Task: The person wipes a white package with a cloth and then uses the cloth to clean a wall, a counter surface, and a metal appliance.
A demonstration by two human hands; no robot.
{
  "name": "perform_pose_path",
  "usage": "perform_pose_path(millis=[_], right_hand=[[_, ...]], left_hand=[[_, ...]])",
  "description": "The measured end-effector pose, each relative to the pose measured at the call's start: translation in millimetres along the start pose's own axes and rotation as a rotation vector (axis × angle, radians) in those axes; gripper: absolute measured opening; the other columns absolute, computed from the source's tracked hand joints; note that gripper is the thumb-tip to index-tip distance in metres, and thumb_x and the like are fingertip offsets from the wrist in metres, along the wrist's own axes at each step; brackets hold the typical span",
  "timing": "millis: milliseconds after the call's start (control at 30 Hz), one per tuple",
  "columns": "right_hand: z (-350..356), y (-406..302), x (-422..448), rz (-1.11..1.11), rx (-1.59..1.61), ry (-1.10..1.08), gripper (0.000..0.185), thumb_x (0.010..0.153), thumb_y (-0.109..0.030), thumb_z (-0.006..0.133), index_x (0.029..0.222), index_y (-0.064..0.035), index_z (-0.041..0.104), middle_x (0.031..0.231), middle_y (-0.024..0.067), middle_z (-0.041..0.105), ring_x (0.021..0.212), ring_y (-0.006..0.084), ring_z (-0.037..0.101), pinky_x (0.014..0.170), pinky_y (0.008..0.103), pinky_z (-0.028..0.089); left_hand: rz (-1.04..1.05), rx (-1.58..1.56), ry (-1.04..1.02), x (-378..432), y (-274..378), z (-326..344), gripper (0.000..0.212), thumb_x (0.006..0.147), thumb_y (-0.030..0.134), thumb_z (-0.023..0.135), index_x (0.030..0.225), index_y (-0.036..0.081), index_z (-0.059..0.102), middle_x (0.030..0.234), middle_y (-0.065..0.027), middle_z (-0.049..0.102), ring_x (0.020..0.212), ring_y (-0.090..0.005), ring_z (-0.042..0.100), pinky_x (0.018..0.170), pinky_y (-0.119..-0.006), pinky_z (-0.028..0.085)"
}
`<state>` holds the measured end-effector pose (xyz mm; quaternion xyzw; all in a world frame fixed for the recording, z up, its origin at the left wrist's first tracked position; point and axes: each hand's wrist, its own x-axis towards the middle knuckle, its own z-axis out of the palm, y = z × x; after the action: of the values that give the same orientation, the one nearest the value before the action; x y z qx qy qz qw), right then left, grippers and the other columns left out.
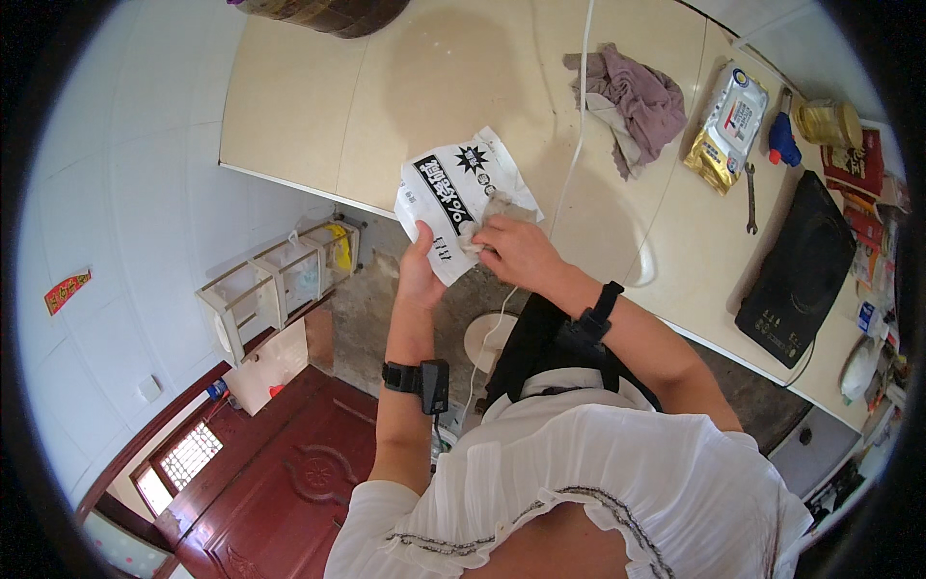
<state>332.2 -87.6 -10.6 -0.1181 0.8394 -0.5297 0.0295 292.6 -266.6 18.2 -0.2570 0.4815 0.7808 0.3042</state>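
My left hand (421,273) grips the lower left edge of a white printed packet (438,181), its thumb lying on the front face. The packet is held tilted at the counter's front edge. My right hand (517,250) holds a crumpled greyish cloth (511,208) against the packet's lower right part. Farther right on the counter lies a bunched mauve cloth (644,90).
On the beige counter (463,79) stand a wipes pack (729,127), an open-end wrench (751,199), a blue tool (783,137), a jar (828,123) and a black induction cooker (799,271). A white cable (581,123) crosses it. A rack (278,286) stands lower left, a round stool (492,340) below.
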Motion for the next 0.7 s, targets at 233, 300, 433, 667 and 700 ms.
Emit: perform_pose_path(millis=[233,300,433,667,700], right_hand=[[-4.2,41.2,-3.2,0.247,-0.419,-0.109,0.016,0.07,-0.006,0.063,0.085,-0.0001,0.062,0.09,0.0182,0.059,0.084,0.0335,0.063,0.069,0.0418,0.053],[-8.5,35.4,-3.4,0.28,-0.365,-0.042,0.016,0.072,-0.006,0.063,0.087,-0.0021,0.063,0.09,0.0165,0.06,0.083,0.033,0.063,0.068,0.0418,0.052],[2.2,-17.3,4.9,0.123,0.116,0.072,0.014,0.075,-0.01,0.064,0.089,-0.007,0.063,0.088,0.0122,0.059,0.08,0.0318,0.061,0.066,0.0412,0.05],[24.2,30.9,5.8,0.218,-0.069,0.133,0.013,0.075,-0.009,0.063,0.088,-0.0077,0.065,0.086,0.0125,0.06,0.079,0.0311,0.062,0.067,0.0425,0.051],[18.3,39.2,6.3,0.229,-0.138,0.097,0.013,0.075,-0.009,0.062,0.088,-0.0066,0.065,0.086,0.0132,0.06,0.079,0.0319,0.062,0.068,0.0427,0.051]], left_hand=[[-0.01,-0.022,0.028,-5.5,3.4,12.0,0.054,0.1,0.038,0.037,0.139,0.002,0.031,0.135,-0.015,0.047,0.121,-0.0321,0.049,0.101,-0.046,0.041],[-0.027,0.002,0.026,-3.6,4.9,12.3,0.055,0.099,0.039,0.037,0.139,0.002,0.032,0.134,-0.015,0.048,0.12,-0.0311,0.049,0.101,-0.046,0.042],[-0.037,0.023,-0.023,0.9,-1.1,-6.1,0.055,0.099,0.041,0.036,0.139,0.002,0.032,0.134,-0.0146,0.048,0.12,-0.0308,0.05,0.099,-0.045,0.043],[-0.01,-0.015,-0.035,-5.1,0.2,7.3,0.057,0.099,0.042,0.035,0.14,0.002,0.031,0.137,-0.014,0.046,0.122,-0.0305,0.048,0.101,-0.045,0.041],[-0.013,-0.023,-0.036,-5.6,-0.2,9.1,0.057,0.099,0.041,0.035,0.14,0.002,0.031,0.137,-0.0139,0.045,0.122,-0.0307,0.048,0.102,-0.045,0.041]])
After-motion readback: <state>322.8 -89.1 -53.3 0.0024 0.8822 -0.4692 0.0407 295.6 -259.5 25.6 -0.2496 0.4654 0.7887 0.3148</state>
